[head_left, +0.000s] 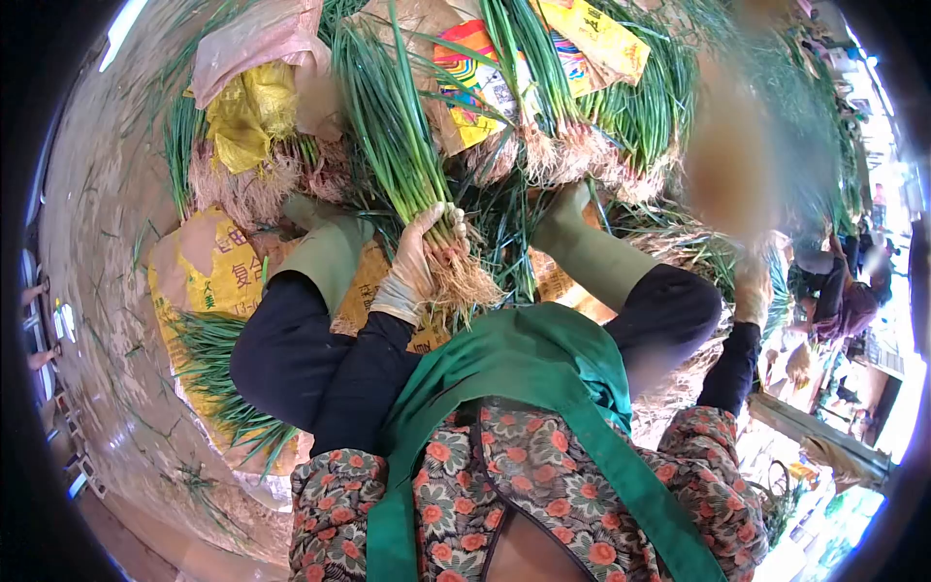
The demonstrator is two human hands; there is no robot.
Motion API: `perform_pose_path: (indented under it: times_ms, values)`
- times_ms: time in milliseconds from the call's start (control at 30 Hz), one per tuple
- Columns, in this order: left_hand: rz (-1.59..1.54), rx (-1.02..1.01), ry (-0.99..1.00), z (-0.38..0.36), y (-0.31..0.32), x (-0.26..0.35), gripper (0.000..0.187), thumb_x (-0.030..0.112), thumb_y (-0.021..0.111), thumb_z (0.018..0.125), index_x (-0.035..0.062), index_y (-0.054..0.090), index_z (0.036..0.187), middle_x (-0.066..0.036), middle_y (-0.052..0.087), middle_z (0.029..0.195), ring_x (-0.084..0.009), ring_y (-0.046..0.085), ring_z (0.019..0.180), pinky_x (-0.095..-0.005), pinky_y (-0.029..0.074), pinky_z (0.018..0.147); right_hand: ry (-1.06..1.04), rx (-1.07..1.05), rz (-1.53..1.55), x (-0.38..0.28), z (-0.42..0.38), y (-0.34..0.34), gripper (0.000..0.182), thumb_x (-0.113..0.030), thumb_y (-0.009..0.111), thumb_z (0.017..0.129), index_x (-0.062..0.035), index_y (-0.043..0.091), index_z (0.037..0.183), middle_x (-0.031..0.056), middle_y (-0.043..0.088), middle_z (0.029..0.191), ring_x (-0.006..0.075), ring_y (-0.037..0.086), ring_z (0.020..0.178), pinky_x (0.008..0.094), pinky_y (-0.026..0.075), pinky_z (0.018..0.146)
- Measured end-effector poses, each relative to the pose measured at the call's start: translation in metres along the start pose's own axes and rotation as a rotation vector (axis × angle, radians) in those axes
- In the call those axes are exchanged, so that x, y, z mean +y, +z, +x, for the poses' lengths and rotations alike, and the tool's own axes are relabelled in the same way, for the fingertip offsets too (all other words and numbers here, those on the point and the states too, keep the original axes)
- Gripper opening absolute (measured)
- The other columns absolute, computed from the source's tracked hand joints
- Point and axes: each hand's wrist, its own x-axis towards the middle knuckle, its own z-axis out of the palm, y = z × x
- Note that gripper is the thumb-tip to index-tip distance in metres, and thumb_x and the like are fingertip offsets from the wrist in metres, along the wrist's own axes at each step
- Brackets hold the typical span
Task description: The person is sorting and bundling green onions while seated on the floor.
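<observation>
My left hand (pixel 415 262), in a pale work glove, is closed round a bunch of scallions (pixel 393 145) just above the roots. The long green leaves point up and away, and the tangled tan roots hang below my fist, close over the green apron (pixel 524 349). Out to the right, my gloved right hand (pixel 753 291) reaches down beside a heap of scallions (pixel 693 242) with dry, straw-coloured stalks. Its fingers are smeared, so I cannot tell what they hold.
Rooted scallion bundles (pixel 621 145) lie ahead, partly under printed sacks (pixel 592 39). A yellow sack (pixel 199 262) and cut scallions (pixel 218 364) lie left of my boots (pixel 325 247). Another person (pixel 844 306) is at the right, beyond a wooden beam (pixel 815 436). A blur covers the upper right.
</observation>
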Motion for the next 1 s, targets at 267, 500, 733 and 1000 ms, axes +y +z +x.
perform_pose_path:
  times_ms: [267,500,733,1000]
  values:
    - [-0.237,-0.114,-0.154,-0.007,-0.009,-0.004,0.019,0.022,0.055,0.085,0.0052,0.054,0.093,0.003,0.042,0.063,-0.0104,0.041,0.058,-0.0286,0.037,0.061,-0.650,-1.200,1.544,-0.238,-0.084,0.028,0.055,-0.049,0.038,0.089,-0.0053,0.050,0.120,0.0088,0.057,0.105,0.0141,0.053,0.088,0.0257,0.043,0.076]
    - [-0.138,-0.181,-0.201,-0.042,-0.013,0.008,0.020,0.024,0.055,0.085,0.0056,0.052,0.094,0.005,0.040,0.061,-0.0090,0.041,0.058,-0.0272,0.036,0.060,-0.840,-0.505,1.128,-0.426,-0.161,0.080,0.020,-0.026,0.049,0.088,-0.0092,0.059,0.084,0.0019,0.052,0.061,0.0139,0.050,0.054,0.0266,0.039,0.047]
    - [0.204,0.072,-0.127,-0.045,-0.018,0.031,0.021,0.024,0.052,0.087,0.0053,0.053,0.096,0.003,0.045,0.062,-0.0109,0.046,0.057,-0.0300,0.043,0.058,-0.483,-2.006,1.489,-0.380,-0.158,0.074,0.047,-0.053,0.047,0.084,-0.0072,0.055,0.093,-0.0050,0.046,0.065,0.0066,0.041,0.051,0.0186,0.035,0.047]
    - [0.064,0.093,-0.191,-0.029,-0.026,0.016,0.032,0.027,0.058,0.084,0.0038,0.053,0.105,0.000,0.051,0.067,-0.0126,0.049,0.058,-0.0310,0.044,0.060,-1.306,-0.235,0.588,-0.406,-0.168,0.135,0.025,-0.021,0.049,0.085,-0.0044,0.053,0.104,0.0151,0.059,0.093,0.0291,0.058,0.078,0.0362,0.048,0.066]
